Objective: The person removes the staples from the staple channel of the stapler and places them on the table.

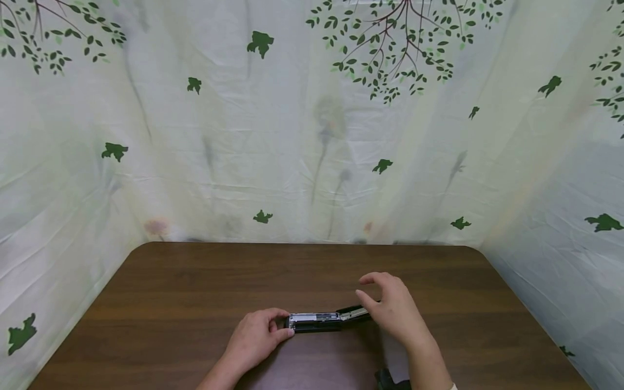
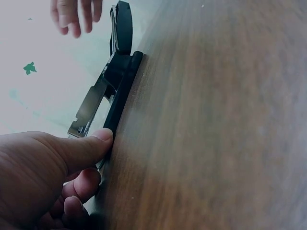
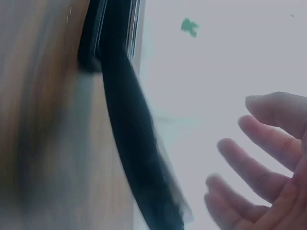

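An opened black stapler (image 1: 317, 326) with a silver metal magazine (image 2: 91, 108) lies on the brown table. At its left end, my left hand (image 1: 258, 336) pinches it between thumb and fingers. The stapler's top arm (image 3: 136, 139) is swung back and slants upward to the right, away from the base. My right hand (image 1: 394, 309) is near that arm's end, its thumb and fingers spread apart with nothing between them. In the right wrist view, a gap separates the fingers from the arm.
A black object (image 1: 390, 381), cut off by the lower frame edge, lies by my right forearm; its kind cannot be told. The wooden table (image 1: 219, 281) has rounded far corners. A pale curtain (image 1: 234, 162) with green leaf prints hangs behind and on both sides.
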### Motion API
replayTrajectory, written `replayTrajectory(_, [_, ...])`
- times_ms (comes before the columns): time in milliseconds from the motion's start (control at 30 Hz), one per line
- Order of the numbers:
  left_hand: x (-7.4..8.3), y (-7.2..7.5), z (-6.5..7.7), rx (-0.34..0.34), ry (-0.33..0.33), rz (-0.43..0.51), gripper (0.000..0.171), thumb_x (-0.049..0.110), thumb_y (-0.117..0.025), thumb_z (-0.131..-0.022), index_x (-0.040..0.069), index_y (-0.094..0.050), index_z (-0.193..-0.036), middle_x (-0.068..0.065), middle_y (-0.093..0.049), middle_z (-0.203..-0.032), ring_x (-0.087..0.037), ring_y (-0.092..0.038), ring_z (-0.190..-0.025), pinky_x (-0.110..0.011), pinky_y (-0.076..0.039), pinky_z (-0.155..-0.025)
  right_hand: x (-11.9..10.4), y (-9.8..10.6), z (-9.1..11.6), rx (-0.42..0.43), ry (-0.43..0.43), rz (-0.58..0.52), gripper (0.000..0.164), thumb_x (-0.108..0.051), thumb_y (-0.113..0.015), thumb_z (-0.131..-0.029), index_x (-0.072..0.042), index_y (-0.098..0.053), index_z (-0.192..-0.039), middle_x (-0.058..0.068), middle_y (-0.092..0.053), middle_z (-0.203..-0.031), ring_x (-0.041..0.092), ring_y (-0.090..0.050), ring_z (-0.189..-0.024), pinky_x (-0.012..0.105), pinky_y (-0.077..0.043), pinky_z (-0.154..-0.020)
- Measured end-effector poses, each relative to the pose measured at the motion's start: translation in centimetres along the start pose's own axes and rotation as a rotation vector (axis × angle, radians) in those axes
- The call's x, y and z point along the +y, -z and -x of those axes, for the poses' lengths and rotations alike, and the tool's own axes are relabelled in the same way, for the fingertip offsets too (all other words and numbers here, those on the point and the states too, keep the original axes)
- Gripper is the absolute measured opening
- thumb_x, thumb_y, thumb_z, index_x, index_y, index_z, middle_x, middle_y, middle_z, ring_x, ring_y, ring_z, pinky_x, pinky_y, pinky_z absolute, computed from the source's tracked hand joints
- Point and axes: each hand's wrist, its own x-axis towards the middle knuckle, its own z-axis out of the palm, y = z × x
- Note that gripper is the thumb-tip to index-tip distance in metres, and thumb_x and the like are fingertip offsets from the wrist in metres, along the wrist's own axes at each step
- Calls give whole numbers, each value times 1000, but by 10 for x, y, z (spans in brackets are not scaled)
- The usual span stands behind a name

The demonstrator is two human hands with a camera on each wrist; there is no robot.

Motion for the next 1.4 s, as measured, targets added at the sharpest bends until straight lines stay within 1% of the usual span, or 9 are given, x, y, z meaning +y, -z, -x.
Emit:
replayTrajectory(100, [0,0,0,-4,5,4,32,35,-83,-84,21,-75,-112,11,-52,-64,-5,-44,-53,-23,-34,-50,-10,-9,1,5,30,-66,10,-19,-75,-94,-21,-72,-103,-5,-70,-102,16,-66,-98,39,-56,-86])
replayTrajectory(167, [-1,1,0,-3,6,5,32,35,-83,-84,21,-75,-112,10,-52,-64,-5,-44,-53,-23,-34,-50,-14,-16,1,-5,51,-94,5,-17,-74,-94,-20,-72,-98,-8,-67,-90,10,-64,-85,31,-55,-77])
replayTrajectory(233, [-1,1,1,0,6,4,32,35,-83,-84,21,-75,-112,10,-52,-64,-5,-44,-53,-23,-34,-50,-18,-24,1,-21,72,-100,4,-17,-74,-94,-20,-71,-93,-9,-64,-82,8,-59,-76,26,-51,-70])
replayTrajectory(333, [-1,1,1,10,-3,5,32,35,-83,-84,21,-75,-111,11,-52,-64,-4,-44,-53,-23,-34,-50,-23,-38,3,-40,86,-79,6,-21,-73,-94,-18,-71,-90,-10,-61,-75,7,-55,-69,24,-47,-64])
replayTrajectory(433, [-1,1,1,18,-11,9,31,34,-84,-83,21,-75,-110,11,-52,-63,-4,-44,-53,-23,-34,-50,-28,-51,5,-61,70,-70,9,-23,-73,-95,-18,-72,-88,-11,-61,-72,6,-53,-64,24,-45,-60])
replayTrajectory(667, [-1,2,0,11,-13,24,30,34,-84,-84,21,-76,-109,11,-52,-63,-3,-44,-52,-22,-35,-50,-33,-71,8,-100,-19,-191,15,-21,-74,-93,-12,-71,-81,-4,-65,-65,9,-59,-47,28,-50,-47])
replayTrajectory(900, [0,1,0,6,-4,34,28,34,-84,-83,23,-76,-108,11,-52,-63,-4,-44,-52,-23,-35,-50,-33,-78,8,-57,-81,-193,17,-21,-77,-90,-12,-71,-76,-4,-65,-59,8,-58,-43,29,-49,-45])
replayTrajectory(1133, [0,1,0,9,1,31,28,33,-84,-83,23,-76,-108,11,-52,-63,-4,-45,-53,-22,-35,-49,-34,-81,8,-89,-169,-263,16,-20,-76,-90,-9,-73,-79,-2,-65,-56,10,-60,-44,27,-50,-43])
replayTrajectory(1400, [-1,1,0,6,-2,28,29,34,-84,-83,22,-76,-109,11,-53,-63,-4,-45,-53,-23,-35,-50,-35,-87,10,-94,-206,-278,17,-19,-76,-90,-8,-73,-78,-2,-65,-55,9,-58,-43,27,-52,-43])
